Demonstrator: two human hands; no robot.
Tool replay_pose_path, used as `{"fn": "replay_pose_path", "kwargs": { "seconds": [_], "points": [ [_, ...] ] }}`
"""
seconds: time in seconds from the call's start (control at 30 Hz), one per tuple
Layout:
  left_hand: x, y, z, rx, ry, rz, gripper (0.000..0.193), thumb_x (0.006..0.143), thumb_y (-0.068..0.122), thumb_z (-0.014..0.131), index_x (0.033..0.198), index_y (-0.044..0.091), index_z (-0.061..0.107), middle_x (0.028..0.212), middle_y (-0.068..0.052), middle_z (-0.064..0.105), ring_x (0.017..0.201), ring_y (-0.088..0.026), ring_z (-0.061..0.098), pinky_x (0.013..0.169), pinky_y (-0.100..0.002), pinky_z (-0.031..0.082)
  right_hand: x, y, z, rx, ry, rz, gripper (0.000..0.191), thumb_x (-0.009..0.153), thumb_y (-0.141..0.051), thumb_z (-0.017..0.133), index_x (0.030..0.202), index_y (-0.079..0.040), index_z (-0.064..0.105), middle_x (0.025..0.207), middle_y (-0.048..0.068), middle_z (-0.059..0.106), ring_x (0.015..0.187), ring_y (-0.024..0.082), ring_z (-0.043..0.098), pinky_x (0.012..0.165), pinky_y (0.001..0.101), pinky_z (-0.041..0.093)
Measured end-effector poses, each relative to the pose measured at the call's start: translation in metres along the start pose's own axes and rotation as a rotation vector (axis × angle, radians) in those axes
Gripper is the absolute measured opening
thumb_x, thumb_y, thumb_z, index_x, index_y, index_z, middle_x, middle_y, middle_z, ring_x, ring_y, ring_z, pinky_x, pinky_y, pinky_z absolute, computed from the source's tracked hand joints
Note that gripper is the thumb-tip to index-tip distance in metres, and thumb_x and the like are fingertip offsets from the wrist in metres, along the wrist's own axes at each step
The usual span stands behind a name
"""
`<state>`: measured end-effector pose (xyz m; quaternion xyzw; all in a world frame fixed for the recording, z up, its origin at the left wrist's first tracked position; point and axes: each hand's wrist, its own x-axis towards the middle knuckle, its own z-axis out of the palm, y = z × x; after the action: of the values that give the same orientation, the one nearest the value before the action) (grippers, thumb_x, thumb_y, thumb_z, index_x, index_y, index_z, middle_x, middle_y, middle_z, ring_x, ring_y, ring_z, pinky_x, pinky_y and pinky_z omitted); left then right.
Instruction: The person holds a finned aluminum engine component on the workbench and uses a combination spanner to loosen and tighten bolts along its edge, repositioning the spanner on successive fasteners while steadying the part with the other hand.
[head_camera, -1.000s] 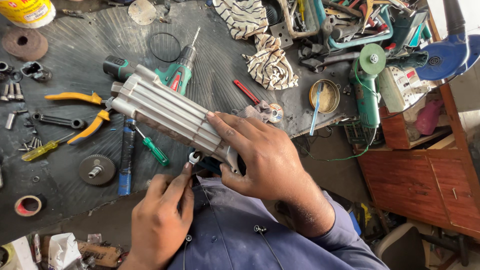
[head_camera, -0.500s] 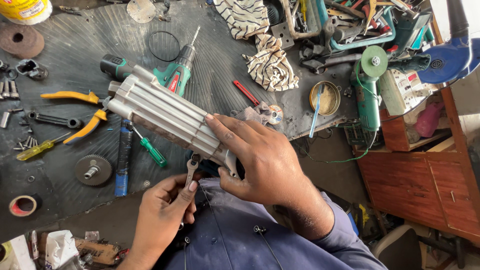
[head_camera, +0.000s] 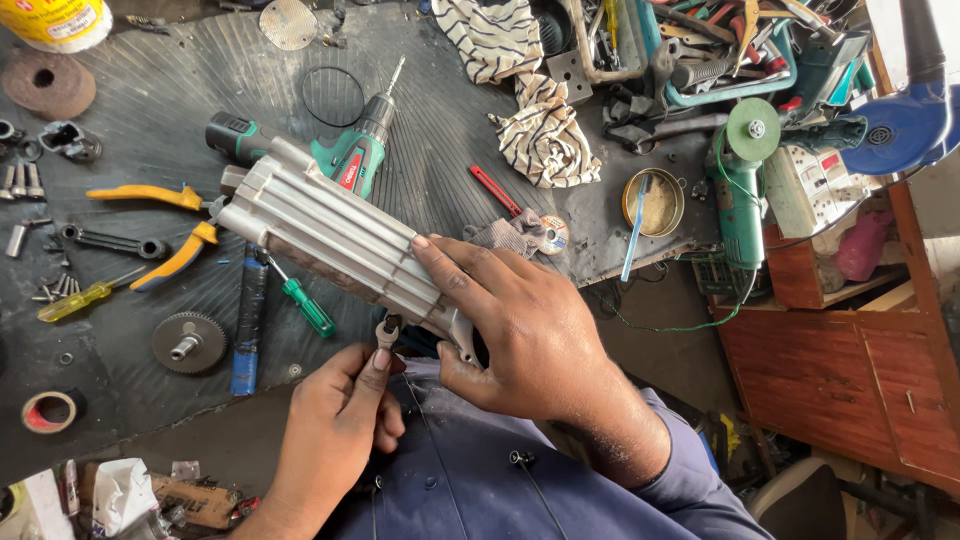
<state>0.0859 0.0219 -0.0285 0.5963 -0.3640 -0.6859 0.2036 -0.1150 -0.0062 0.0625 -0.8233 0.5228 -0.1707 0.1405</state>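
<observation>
A long ribbed grey metal housing (head_camera: 320, 232) lies slanted across the dark rubber mat (head_camera: 140, 120), its near end against my body. My right hand (head_camera: 520, 325) clamps over that near end, fingers spread on the ribs. My left hand (head_camera: 335, 425) comes up from below and pinches a small metal wrench (head_camera: 386, 332) at the housing's lower edge. The spot where the wrench meets the housing is partly hidden by my thumb.
On the mat lie a green cordless drill (head_camera: 345, 150), yellow-handled pliers (head_camera: 165, 225), a green screwdriver (head_camera: 305, 305), a blue-handled tool (head_camera: 245, 325), a gear (head_camera: 187, 343), a tape roll (head_camera: 50, 410) and loose bolts. Striped rags (head_camera: 545, 140), a green angle grinder (head_camera: 742, 190) and a cluttered tool tray sit right.
The housing and my right hand have stayed put. My left hand dropped slightly and turned the small wrench under the housing's edge.
</observation>
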Motion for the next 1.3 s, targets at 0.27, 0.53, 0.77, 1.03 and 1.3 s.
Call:
{"fn": "replay_pose_path", "kwargs": {
  "seconds": [0.27,0.53,0.77,1.03,1.3],
  "points": [
    [0.017,0.02,-0.021,0.443,0.015,0.383,0.029,0.098,0.027,0.061,0.085,0.003,0.072,0.056,-0.01,0.064,0.045,-0.021,0.059,0.046,-0.033,0.047,0.001,0.004,-0.001,0.009,-0.005,-0.033,0.088,0.07,-0.024,0.075,0.151,-0.001,0.049,0.136,0.015,0.063,0.1,0.033,0.066,0.086,0.0423,0.055],
    [0.034,0.056,-0.065,1.366,0.054,1.028,0.015,0.082,0.03,0.073,0.083,0.015,0.075,0.064,-0.009,0.068,0.059,-0.034,0.069,0.058,-0.047,0.055,-0.001,0.001,-0.002,0.032,0.011,-0.013,0.084,0.071,-0.023,0.074,0.149,-0.005,0.051,0.135,0.012,0.065,0.098,0.031,0.066,0.085,0.0415,0.055],
    [0.007,0.029,-0.041,0.777,0.128,0.907,0.014,0.091,0.016,0.066,0.097,0.005,0.072,0.087,-0.013,0.069,0.075,-0.039,0.067,0.063,-0.046,0.053,0.0,0.0,-0.002,0.022,0.012,0.012,0.084,0.069,-0.021,0.074,0.149,-0.005,0.051,0.134,0.011,0.065,0.099,0.031,0.067,0.084,0.0411,0.055],
    [-0.006,0.015,-0.027,0.568,0.19,0.542,0.019,0.092,0.02,0.068,0.102,0.005,0.073,0.088,-0.014,0.075,0.078,-0.036,0.073,0.062,-0.042,0.056,0.003,-0.002,-0.002,0.019,-0.005,0.011,0.085,0.068,-0.02,0.075,0.149,-0.004,0.051,0.134,0.012,0.065,0.099,0.032,0.066,0.083,0.0412,0.055],
    [0.009,0.01,-0.03,0.505,0.091,0.117,0.026,0.097,0.029,0.07,0.101,0.004,0.077,0.069,-0.017,0.074,0.059,-0.025,0.066,0.059,-0.036,0.052,0.0,-0.001,0.0,0.014,-0.008,0.01,0.086,0.069,-0.021,0.073,0.15,-0.004,0.051,0.134,0.012,0.065,0.098,0.031,0.067,0.083,0.0411,0.055]
  ]
}}
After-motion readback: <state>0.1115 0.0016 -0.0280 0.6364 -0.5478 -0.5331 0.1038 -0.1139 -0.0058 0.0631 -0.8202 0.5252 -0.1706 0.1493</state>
